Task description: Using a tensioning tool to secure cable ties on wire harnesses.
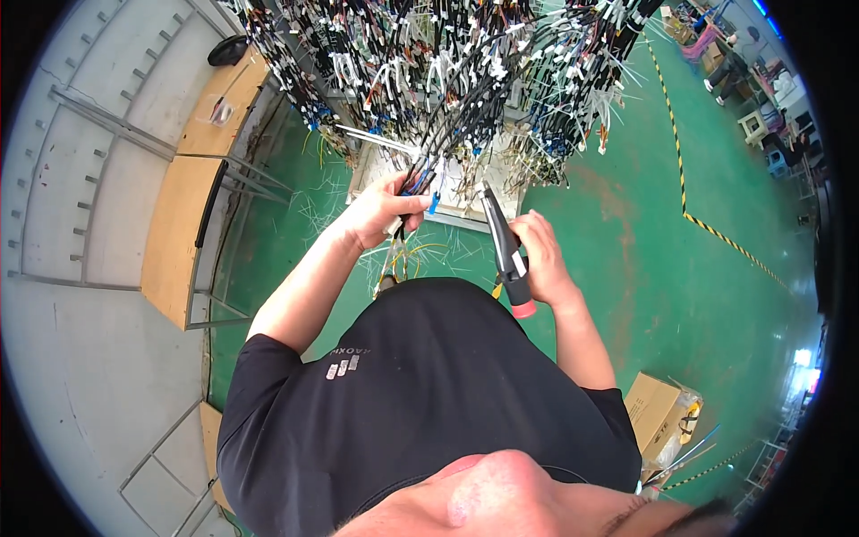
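My left hand (pixel 380 212) grips a bundle of black cables with blue connectors (pixel 422 182) that hangs from a dense wire harness rack (pixel 447 72). My right hand (pixel 544 259) holds a hand tool (pixel 506 251) with a black body, a red end cap and a thin pointed tip aimed up toward the bundle. The tool's tip ends a short way right of the cable ends. Both hands are raised in front of my black shirt.
Wooden workbenches (pixel 179 224) stand at the left on metal frames. The floor is green, with a yellow-black striped line (pixel 684 192) at the right. A cardboard box (pixel 658 412) sits at the lower right. Another person and stools are at the far upper right.
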`<state>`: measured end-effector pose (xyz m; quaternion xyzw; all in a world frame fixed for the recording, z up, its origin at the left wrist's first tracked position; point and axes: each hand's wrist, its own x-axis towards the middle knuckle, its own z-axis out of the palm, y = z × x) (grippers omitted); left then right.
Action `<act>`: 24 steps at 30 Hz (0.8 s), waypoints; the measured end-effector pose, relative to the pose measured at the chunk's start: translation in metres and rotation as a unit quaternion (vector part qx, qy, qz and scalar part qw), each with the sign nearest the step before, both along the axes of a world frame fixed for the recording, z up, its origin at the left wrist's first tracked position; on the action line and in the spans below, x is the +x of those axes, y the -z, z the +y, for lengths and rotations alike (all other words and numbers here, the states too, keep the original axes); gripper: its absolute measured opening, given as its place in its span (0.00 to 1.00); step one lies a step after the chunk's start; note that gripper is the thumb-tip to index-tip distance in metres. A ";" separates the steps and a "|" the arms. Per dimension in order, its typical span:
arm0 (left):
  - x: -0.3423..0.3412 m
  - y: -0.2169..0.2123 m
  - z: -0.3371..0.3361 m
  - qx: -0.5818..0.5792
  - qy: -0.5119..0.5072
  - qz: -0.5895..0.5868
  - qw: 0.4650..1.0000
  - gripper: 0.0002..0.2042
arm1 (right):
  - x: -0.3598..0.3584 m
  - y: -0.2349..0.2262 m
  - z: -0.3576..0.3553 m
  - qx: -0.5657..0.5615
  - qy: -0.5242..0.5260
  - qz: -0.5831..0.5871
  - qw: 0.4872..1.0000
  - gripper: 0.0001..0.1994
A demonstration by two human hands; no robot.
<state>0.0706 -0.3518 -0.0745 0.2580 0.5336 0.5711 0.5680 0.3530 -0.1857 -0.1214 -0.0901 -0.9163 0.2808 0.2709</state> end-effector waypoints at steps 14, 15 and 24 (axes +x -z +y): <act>0.041 0.014 0.017 -0.067 -0.055 0.311 0.946 0.26 | -0.014 -0.016 -0.005 0.144 0.049 0.084 0.985 0.17; 0.036 0.015 0.013 -0.052 -0.025 0.281 0.958 0.23 | -0.013 -0.018 -0.005 0.112 0.052 0.102 0.987 0.18; -0.015 0.033 0.015 0.148 0.297 -0.281 0.901 0.41 | -0.002 -0.020 -0.015 -0.281 -0.006 0.102 0.954 0.21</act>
